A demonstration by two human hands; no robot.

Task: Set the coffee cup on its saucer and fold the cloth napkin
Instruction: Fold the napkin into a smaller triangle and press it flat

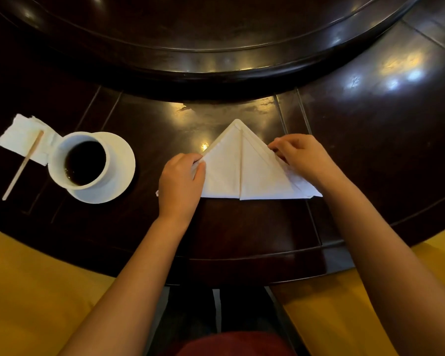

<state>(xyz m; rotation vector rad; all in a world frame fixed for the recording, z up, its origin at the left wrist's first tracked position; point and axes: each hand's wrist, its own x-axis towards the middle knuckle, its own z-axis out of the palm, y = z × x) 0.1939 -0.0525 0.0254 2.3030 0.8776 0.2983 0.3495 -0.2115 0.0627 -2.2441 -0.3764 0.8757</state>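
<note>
A white cloth napkin (pixel 244 168) lies on the dark table in front of me, folded into a triangle with its tip pointing away and a centre seam. My left hand (pixel 181 182) pinches its left edge near the lower corner and covers that corner. My right hand (pixel 302 156) pinches the right sloping edge. At the left, a white coffee cup (pixel 80 160) full of dark coffee stands on its white saucer (pixel 121 165), toward the saucer's left side.
A paper napkin (pixel 23 137) with a wooden stir stick (pixel 23 164) lies left of the cup. A raised dark turntable (pixel 216 34) fills the far side of the round wooden table (pixel 383 124). Yellow seat cushions (pixel 36 291) flank my lap below the table's edge.
</note>
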